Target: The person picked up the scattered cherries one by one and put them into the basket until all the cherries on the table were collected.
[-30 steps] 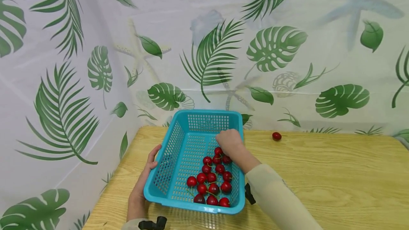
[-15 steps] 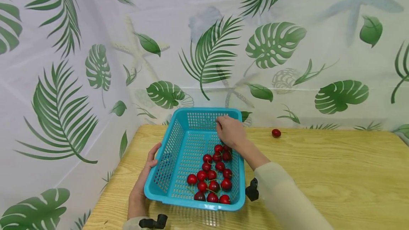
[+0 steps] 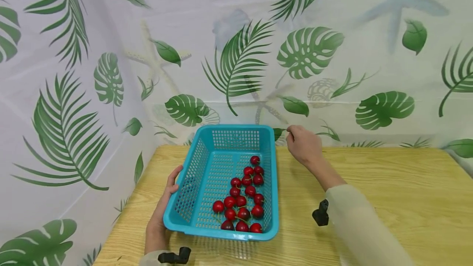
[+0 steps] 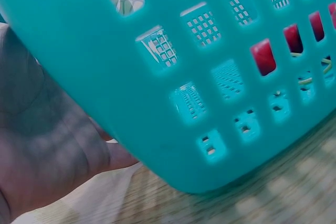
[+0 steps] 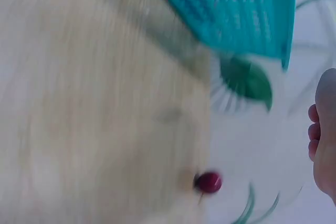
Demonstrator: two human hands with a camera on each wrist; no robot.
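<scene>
A turquoise plastic basket with lattice walls stands on the wooden table. Along its right side and front lie several dark red cherries, some with green stems. At the basket's left wall is my left hand, its fingers resting against the outside just below the rim. The left wrist view shows the palm turned to the basket's corner. My right hand is in the air right of the basket, fingers loosely curled, with nothing seen in them. One cherry lies alone at the table's back edge, hidden behind that hand in the head view.
The wooden table meets a white wall covering printed with green leaves at the back, and another such covering on the left. Black camera mounts sit on both wrists.
My right hand has come up out of the basket and moved right, over the rim, toward the lone cherry. A cherry now shows at the back right where it was. My left hand stays put.
</scene>
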